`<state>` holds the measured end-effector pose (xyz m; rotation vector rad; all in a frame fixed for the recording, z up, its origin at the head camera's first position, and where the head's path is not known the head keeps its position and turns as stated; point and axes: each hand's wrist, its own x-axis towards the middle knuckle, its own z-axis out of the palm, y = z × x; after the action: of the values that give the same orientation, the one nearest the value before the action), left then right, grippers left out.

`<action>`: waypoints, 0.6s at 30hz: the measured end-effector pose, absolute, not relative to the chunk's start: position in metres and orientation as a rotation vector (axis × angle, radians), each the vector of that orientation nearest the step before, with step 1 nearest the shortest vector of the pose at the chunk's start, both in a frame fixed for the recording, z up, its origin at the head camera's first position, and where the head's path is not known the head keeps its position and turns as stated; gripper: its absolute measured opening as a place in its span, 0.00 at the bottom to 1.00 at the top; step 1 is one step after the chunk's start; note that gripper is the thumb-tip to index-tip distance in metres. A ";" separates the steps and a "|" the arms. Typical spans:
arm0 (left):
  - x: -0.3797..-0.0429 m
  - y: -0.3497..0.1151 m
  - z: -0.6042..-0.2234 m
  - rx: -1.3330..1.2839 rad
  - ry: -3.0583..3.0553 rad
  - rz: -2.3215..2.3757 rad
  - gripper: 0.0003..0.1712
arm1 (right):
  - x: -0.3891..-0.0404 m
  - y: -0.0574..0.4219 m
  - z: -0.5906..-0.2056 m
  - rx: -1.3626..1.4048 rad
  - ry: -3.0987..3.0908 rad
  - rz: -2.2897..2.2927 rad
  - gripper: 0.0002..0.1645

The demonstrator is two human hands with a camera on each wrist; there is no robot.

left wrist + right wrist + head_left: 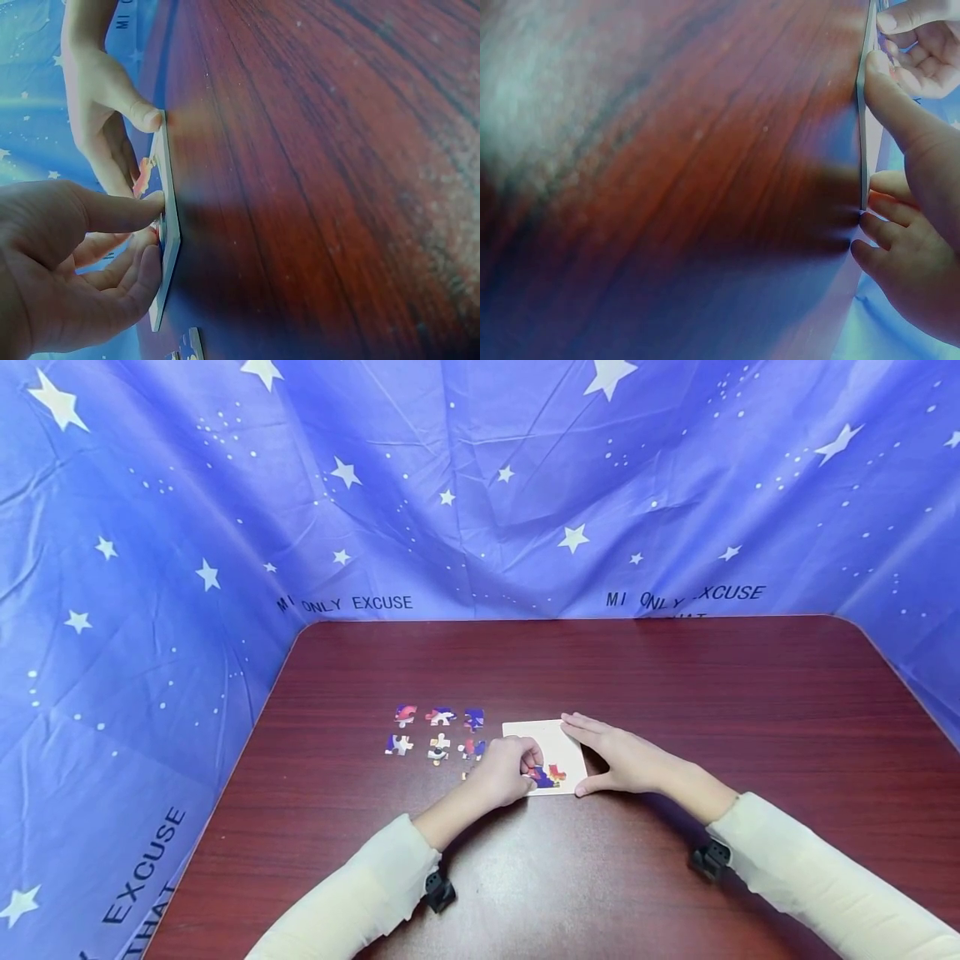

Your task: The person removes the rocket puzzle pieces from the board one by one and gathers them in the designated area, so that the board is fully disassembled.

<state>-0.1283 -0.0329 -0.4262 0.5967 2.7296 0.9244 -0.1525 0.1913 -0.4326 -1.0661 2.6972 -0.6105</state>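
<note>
A white puzzle board (551, 741) lies flat on the table, with purple and orange-red puzzle pieces (545, 777) set at its near side. My left hand (506, 772) is over the board's near left part, thumb and fingertips pinching a puzzle piece that the fingers mostly hide; a bit of red shows between them in the left wrist view. With my right hand (626, 758) I hold the board's right side, thumb at the near corner and fingers at the far corner. The right wrist view shows these fingers along the board's edge (863, 142).
Left of the board, loose puzzle pieces (439, 746) lie in rows on the dark red wooden table (675, 677). One near piece is partly covered by my left hand. Blue star-printed cloth (480, 485) hangs behind the table and at both sides.
</note>
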 end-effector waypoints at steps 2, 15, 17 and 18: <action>-0.129 -0.033 -0.427 0.603 2.724 0.941 0.14 | -0.153 0.192 -0.433 -1.069 2.699 -0.611 0.56; -0.126 -0.033 -0.427 0.638 2.679 1.051 0.15 | -0.153 0.191 -0.434 -1.077 2.701 -0.602 0.56; -0.124 -0.033 -0.427 0.645 2.679 1.072 0.12 | -0.152 0.192 -0.435 -1.074 2.701 -0.603 0.56; -0.124 -0.033 -0.428 0.650 2.679 1.086 0.11 | -0.152 0.192 -0.435 -1.072 2.700 -0.602 0.56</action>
<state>-0.1236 -0.0326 -0.4279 0.6505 2.6786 1.0864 -0.1519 0.1919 -0.4349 -1.0719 2.7004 -0.6019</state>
